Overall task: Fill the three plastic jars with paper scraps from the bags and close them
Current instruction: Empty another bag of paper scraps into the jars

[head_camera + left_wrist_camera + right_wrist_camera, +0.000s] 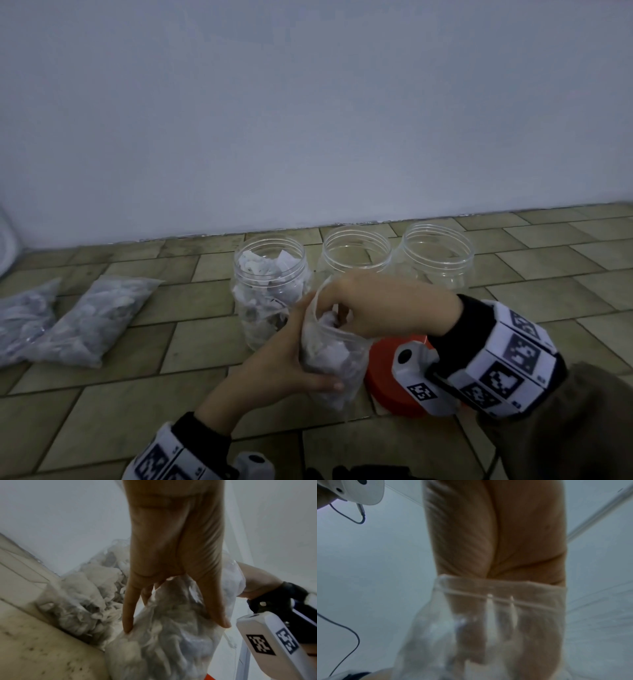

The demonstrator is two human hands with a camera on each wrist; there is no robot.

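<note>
So far only the left jar (270, 291) holds scraps, two jars stand empty and lidless, while the left hand (274, 370) grips the open bag (334, 363) and right hand (380, 308) fingers dig inside, grasp unclear.

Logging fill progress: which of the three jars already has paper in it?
The leftmost jar, beside the two sealed bags; the middle jar and right jar look empty.

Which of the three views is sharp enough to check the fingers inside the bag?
Head view: dim, but the right hand entering the bag reads clearly. Left wrist view: fairly sharp on the left hand, edges soft. Right wrist view: blurred, with fingers hazy through plastic.
</note>
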